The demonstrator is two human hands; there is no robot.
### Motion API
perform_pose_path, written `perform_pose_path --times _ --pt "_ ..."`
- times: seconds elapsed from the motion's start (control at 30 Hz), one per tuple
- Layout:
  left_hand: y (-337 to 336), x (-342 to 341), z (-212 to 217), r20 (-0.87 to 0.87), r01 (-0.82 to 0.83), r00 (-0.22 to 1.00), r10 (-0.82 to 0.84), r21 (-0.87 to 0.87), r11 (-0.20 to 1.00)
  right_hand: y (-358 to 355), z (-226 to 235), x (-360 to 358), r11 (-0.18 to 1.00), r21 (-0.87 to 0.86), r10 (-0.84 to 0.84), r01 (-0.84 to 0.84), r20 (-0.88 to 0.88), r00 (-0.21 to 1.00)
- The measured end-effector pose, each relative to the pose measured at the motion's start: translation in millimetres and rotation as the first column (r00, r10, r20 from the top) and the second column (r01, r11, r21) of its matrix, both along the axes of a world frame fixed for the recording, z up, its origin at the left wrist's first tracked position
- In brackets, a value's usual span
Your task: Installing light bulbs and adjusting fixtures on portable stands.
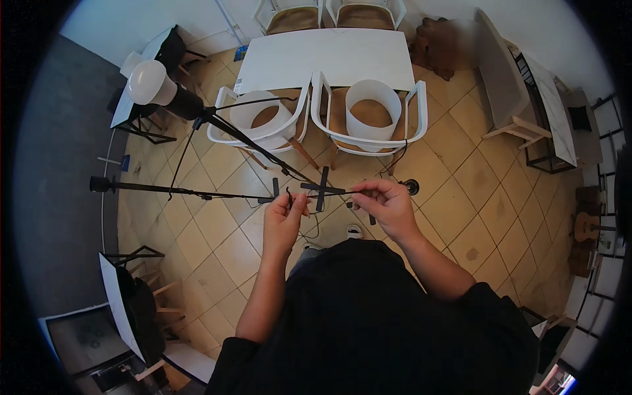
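Black-sleeved forearms rise from the lower edge of the head view, over a dark shirt that fills the bottom of the picture. Just above them the left hand (284, 220) is closed, pinching a short black strap or cable end (289, 196) that curls up from its fingertips. Beside it, the right hand (388, 205) is closed too, its fingers pinching the near tip of a thin black metal light-stand pole (191, 191), which runs level away to the person's left at chest height. A small black cross-shaped fitting (322, 188) sits on the pole between the two hands.

Judging by the grips, the step in hand is fastening or loosening something at that fitting; the next move probably calls for the right hand to hold the pole steady while the left works the strap.

Beyond stand a white round lamp head on a black mount (158, 89), two white wooden chairs (365, 112) and a white table (326, 56) on a beige tiled floor (461, 178).
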State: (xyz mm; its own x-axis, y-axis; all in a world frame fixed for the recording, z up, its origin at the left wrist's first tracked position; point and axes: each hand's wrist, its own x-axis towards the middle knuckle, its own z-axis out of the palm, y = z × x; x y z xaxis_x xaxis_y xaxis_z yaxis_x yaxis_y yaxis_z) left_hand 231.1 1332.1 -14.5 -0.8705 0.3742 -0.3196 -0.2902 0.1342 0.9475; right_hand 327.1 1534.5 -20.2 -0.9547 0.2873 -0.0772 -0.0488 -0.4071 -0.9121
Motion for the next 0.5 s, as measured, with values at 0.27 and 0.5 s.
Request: perform_pose_path --times 0.27,0.5 --pt "-2 15 3 0.018 0.193 0.981 -0.192 -0.058 0.980 5 -6 -6 0.982 -0.036 -0.187 0.186 -0.015 0.982" --pt "-17 12 1 0.148 0.179 0.973 -0.180 0.018 0.984 7 -9 -16 0.966 -0.122 -0.226 0.227 0.025 0.974"
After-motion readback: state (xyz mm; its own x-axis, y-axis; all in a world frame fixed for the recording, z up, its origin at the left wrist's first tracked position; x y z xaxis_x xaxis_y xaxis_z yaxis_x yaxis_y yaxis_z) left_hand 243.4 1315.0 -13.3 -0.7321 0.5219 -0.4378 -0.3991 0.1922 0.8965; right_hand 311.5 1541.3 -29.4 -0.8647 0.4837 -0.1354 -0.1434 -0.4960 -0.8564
